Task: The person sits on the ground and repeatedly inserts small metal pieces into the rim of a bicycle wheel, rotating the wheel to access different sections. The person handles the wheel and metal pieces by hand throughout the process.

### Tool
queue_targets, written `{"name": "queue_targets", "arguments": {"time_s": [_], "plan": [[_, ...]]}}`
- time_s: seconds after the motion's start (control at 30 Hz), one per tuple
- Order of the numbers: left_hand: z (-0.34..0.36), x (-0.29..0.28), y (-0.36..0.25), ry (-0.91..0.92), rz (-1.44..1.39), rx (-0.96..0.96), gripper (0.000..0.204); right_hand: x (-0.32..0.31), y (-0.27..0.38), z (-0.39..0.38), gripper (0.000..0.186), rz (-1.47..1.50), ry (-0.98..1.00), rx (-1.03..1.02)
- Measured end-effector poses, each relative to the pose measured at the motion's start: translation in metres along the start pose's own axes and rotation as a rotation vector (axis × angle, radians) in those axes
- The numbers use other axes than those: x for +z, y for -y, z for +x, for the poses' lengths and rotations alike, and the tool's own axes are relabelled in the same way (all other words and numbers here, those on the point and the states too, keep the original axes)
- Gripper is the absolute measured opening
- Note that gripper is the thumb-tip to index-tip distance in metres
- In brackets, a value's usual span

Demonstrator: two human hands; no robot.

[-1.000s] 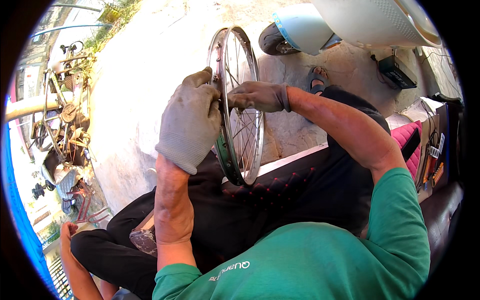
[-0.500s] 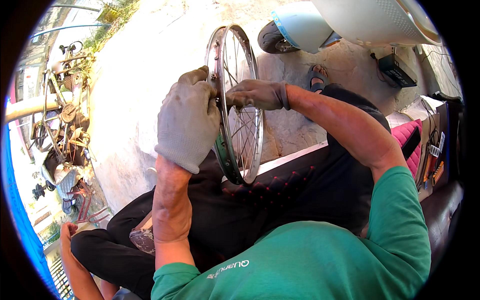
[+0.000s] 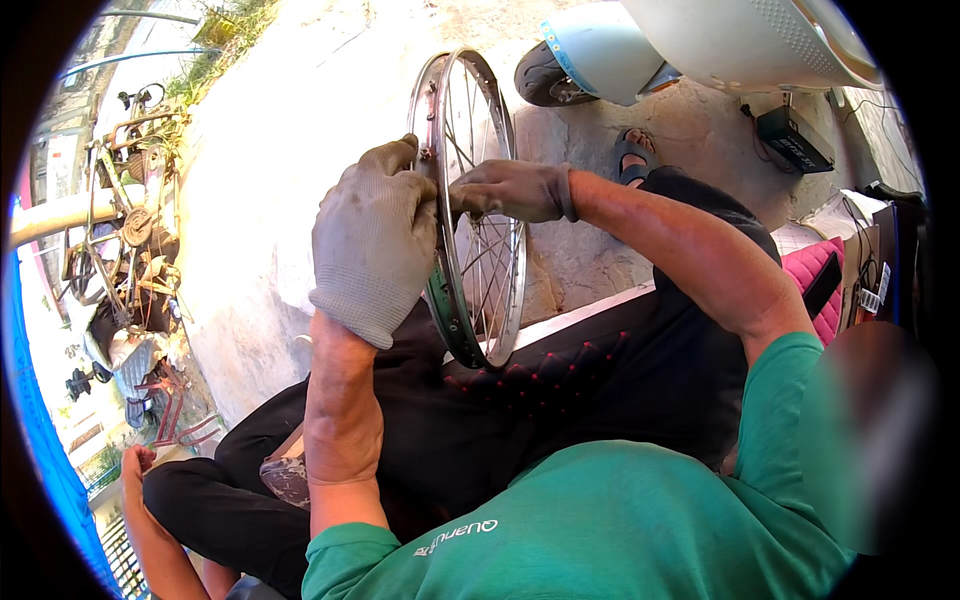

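Note:
A bare bicycle wheel (image 3: 460,335), with a metal rim and spokes, stands upright above my lap. My left hand (image 3: 370,235), in a grey knit glove, is closed around the rim's near left side, thumb and fingers against it. My right hand (image 3: 505,190), in a darker soiled glove, reaches in from the right, its fingers bent against the inner side of the rim among the spokes, level with my left fingers. What those right fingertips hold is hidden. My dark-trousered legs and a black quilted pad with red stitching (image 3: 540,375) lie under the wheel.
A white scooter (image 3: 700,40) and black battery box (image 3: 795,140) stand upper right. A pink quilted pad (image 3: 805,265) and cables lie right, behind a blurred patch. Piled bicycle parts (image 3: 135,230) and a blue tarp (image 3: 35,380) are left. Another person's arm (image 3: 155,540) shows lower left.
The wheel and both gloved hands have shifted very slightly left, with the same grip. A blurred patch has appeared over the lower right, beside my right shoulder.

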State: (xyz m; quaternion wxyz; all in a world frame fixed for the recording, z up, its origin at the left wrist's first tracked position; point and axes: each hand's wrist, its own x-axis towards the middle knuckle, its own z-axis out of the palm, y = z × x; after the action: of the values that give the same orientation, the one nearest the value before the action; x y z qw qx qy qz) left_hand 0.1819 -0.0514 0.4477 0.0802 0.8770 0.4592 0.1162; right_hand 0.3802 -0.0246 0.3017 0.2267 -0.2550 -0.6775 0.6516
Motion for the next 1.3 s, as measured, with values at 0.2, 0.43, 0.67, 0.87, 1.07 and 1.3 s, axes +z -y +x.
{"name": "queue_targets", "arguments": {"time_s": [0.2,0.43,0.67,0.87,1.07,1.3], "plan": [[-0.004,0.008,0.006,-0.052,-0.093,-0.031,0.01,-0.001,-0.005,0.003,0.052,0.046,0.007,0.012],[-0.013,0.022,0.01,-0.176,-0.222,-0.03,0.016,-0.003,-0.005,0.002,0.059,0.048,0.007,0.042],[-0.015,0.031,0.02,-0.226,-0.457,-0.05,0.016,-0.004,-0.006,0.005,0.058,0.057,0.028,0.045],[-0.013,0.035,0.014,-0.24,-0.531,-0.069,0.018,-0.005,-0.002,-0.004,0.059,-0.18,-0.068,-0.018],[-0.014,0.025,0.013,-0.24,-0.298,-0.02,0.018,-0.005,0.003,0.0,0.059,-0.002,-0.013,0.185],[-0.018,0.031,0.021,-0.264,-0.371,-0.023,0.016,-0.004,0.008,0.0,0.052,-0.137,-0.019,-0.006]]}}
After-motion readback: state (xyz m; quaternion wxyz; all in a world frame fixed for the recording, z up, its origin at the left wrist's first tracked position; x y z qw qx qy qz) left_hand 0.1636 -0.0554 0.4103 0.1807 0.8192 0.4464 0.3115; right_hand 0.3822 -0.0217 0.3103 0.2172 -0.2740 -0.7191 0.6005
